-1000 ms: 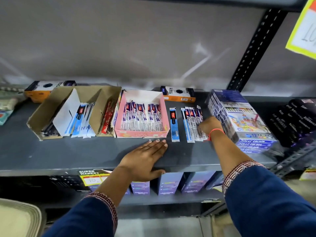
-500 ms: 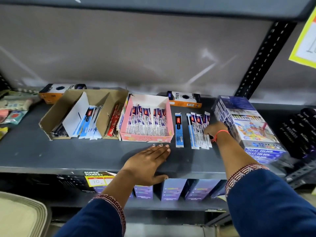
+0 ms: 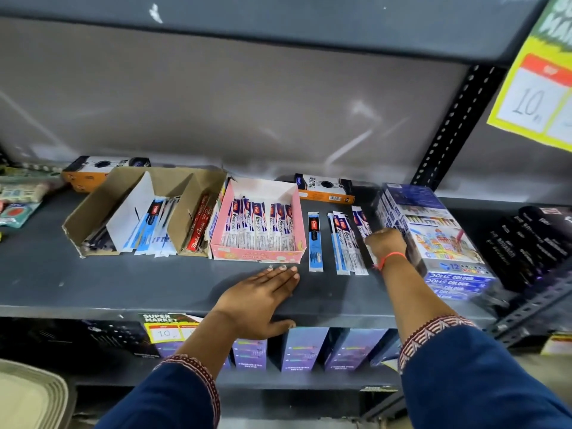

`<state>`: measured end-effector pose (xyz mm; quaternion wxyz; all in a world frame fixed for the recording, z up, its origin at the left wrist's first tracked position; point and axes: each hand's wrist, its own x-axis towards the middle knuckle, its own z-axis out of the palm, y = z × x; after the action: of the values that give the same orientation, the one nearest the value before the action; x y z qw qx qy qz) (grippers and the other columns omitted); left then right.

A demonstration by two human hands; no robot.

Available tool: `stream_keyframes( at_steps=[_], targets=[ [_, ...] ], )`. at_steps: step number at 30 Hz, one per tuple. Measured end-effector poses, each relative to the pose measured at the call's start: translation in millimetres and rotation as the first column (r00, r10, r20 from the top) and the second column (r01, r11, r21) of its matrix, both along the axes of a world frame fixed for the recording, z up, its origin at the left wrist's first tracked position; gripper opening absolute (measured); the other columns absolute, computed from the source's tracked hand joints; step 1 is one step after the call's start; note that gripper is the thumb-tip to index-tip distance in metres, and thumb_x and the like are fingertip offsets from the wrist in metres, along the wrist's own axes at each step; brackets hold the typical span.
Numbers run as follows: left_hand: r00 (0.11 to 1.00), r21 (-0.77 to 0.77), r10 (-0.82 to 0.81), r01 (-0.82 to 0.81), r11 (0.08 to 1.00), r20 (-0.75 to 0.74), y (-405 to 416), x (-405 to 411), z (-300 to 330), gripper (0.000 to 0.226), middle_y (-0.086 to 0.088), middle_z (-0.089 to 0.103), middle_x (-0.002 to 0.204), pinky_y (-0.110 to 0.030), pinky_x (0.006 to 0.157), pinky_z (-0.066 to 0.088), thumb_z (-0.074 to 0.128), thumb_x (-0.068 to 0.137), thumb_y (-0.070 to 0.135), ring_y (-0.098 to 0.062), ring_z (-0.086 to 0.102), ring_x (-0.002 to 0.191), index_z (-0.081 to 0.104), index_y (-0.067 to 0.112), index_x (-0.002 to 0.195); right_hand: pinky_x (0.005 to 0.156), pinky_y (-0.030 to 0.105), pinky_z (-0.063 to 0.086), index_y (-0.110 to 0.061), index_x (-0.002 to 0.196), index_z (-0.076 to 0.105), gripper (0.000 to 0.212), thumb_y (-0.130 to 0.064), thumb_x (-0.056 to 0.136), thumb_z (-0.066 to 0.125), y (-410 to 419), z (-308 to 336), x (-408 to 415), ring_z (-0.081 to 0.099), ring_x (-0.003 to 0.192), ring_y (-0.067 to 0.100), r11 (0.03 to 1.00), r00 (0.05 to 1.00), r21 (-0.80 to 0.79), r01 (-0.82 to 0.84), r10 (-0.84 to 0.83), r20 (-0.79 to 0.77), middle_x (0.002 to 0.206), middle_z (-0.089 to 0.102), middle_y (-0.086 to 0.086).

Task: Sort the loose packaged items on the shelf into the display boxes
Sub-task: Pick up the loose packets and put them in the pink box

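Note:
A pink display box (image 3: 258, 257) holds a row of white-and-blue pen packets. Left of it stands a brown cardboard box (image 3: 93, 212) with dividers, blue packets and a red packet (image 3: 198, 226). Loose on the grey shelf (image 3: 123, 283), right of the pink box, lie a single blue packet (image 3: 315, 241) and a small pile of white-and-blue packets (image 3: 345, 246). My right hand (image 3: 385, 243) reaches over the rightmost packet (image 3: 359, 219) of the pile, fingers curled on it. My left hand (image 3: 260, 300) lies flat on the shelf's front edge, holding nothing.
A stack of colour-pencil boxes (image 3: 439, 239) stands just right of my right hand. Two orange-and-black boxes (image 3: 328, 188) sit at the back. Black packets (image 3: 532, 239) fill the far right, mixed items (image 3: 18, 196) the far left. A yellow price sign (image 3: 538, 85) hangs above.
My right hand has slid slightly right and closed its fingers over the rightmost loose packets. My left hand stays flat on the shelf edge. The camera has tilted a little.

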<state>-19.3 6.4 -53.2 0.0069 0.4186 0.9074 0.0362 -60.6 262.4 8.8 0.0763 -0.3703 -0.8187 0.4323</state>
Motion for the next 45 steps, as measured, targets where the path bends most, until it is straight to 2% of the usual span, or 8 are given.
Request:
stream_keyframes(
  at_steps=[2, 4, 7, 10, 19, 29, 39, 45],
  targets=[
    [1.0, 0.005, -0.005, 0.005, 1.0, -0.005, 0.2, 0.2, 0.0, 0.081, 0.012, -0.021, 0.142, -0.014, 0.091, -0.031, 0.033, 0.088, 0.063, 0.0, -0.019, 0.128, -0.006, 0.022, 0.146, 0.09, 0.033, 0.047, -0.004, 0.086, 0.065, 0.006, -0.002, 0.083, 0.061, -4.1, 2.6, 5.4, 0.062, 0.105, 0.032, 0.997, 0.995, -0.079, 0.025, -0.032, -0.092, 0.111, 0.067, 0.021],
    [1.0, -0.008, -0.015, 0.015, 1.0, -0.027, 0.2, 0.3, -1.4, 0.08, 0.009, -0.021, 0.144, -0.015, 0.092, -0.032, 0.03, 0.089, 0.063, -0.002, -0.021, 0.128, -0.007, 0.02, 0.146, 0.081, 0.03, 0.049, -0.015, 0.068, 0.051, 0.027, 0.004, 0.079, 0.067, -11.4, 5.8, 10.5, 0.059, 0.093, 0.024, 0.975, 0.973, -0.221, 0.014, -0.064, -0.221, 0.097, 0.065, 0.018],
    [0.998, -0.042, -0.021, 0.019, 0.999, -0.056, 1.0, -0.4, -4.2, 0.079, 0.004, -0.016, 0.151, -0.021, 0.094, -0.031, 0.026, 0.089, 0.063, -0.008, -0.019, 0.135, -0.007, 0.018, 0.146, 0.055, 0.013, 0.049, -0.013, 0.067, 0.05, 0.035, 0.02, 0.078, 0.058, -33.6, 10.9, 24.9, 0.06, 0.064, 0.014, 0.817, 0.916, -0.562, -0.127, -0.121, -0.383, 0.063, 0.065, 0.004],
    [0.998, -0.032, -0.013, 0.01, 0.999, -0.064, 0.7, 0.7, -2.7, 0.081, -0.003, -0.004, 0.156, -0.025, 0.102, -0.022, 0.03, 0.089, 0.063, -0.017, -0.003, 0.142, -0.001, 0.015, 0.146, 0.044, 0.01, 0.049, -0.005, 0.062, 0.052, 0.035, 0.026, 0.076, 0.052, -68.8, 17.5, 40.3, 0.061, 0.038, 0.005, 0.671, 0.894, -0.701, -0.241, -0.127, -0.429, 0.038, 0.063, -0.004],
    [0.999, 0.007, 0.034, -0.034, 0.999, -0.022, 1.6, 3.9, 0.5, 0.081, -0.009, 0.022, 0.154, -0.034, 0.11, 0.02, 0.043, 0.085, 0.059, -0.024, 0.019, 0.138, 0.007, 0.018, 0.146, 0.054, 0.023, 0.05, -0.009, 0.064, 0.056, 0.027, 0.012, 0.079, 0.061, -126.3, 28.1, 58.9, 0.063, 0.043, 0.009, 0.432, 0.897, -0.821, -0.372, -0.06, -0.438, 0.045, 0.067, -0.002],
    [0.994, -0.089, 0.096, -0.092, 0.992, 0.051, 2.4, 0.9, 2.6, 0.072, -0.016, 0.035, 0.146, -0.043, 0.099, 0.038, 0.042, 0.084, 0.062, -0.036, 0.034, 0.128, 0.026, 0.016, 0.138, 0.047, 0.018, 0.056, -0.007, 0.069, 0.064, 0.024, 0.013, 0.081, 0.056, -146.0, 27.6, 65.4, 0.068, 0.044, 0.01, 0.277, 0.915, -0.882, -0.382, -0.024, -0.403, 0.051, 0.072, 0.003],
    [0.998, -0.085, 0.044, -0.041, 0.995, 0.033, 2.7, -1.7, -2.7, 0.073, -0.013, 0.029, 0.148, -0.043, 0.098, 0.038, 0.037, 0.085, 0.063, -0.035, 0.034, 0.128, 0.02, 0.016, 0.139, 0.045, 0.018, 0.056, -0.008, 0.069, 0.062, 0.024, 0.012, 0.082, 0.057, -152.2, 28.6, 56.2, 0.067, 0.041, 0.009, 0.373, 0.926, -0.861, -0.347, -0.007, -0.376, 0.048, 0.07, 0.002],
    [0.999, 0.028, -0.048, 0.048, 0.998, 0.002, 1.7, -3.6, -2.0, 0.079, -0.008, 0.002, 0.157, -0.03, 0.111, -0.006, 0.039, 0.09, 0.054, -0.02, -0.001, 0.142, 0.003, 0.01, 0.146, 0.048, 0.02, 0.048, -0.009, 0.065, 0.057, 0.031, 0.016, 0.083, 0.053, -146.3, 37.9, 5.9, 0.06, 0.05, 0.013, 0.692, 0.942, -0.654, -0.305, 0.116, -0.316, 0.056, 0.064, 0.004]
  ],
)
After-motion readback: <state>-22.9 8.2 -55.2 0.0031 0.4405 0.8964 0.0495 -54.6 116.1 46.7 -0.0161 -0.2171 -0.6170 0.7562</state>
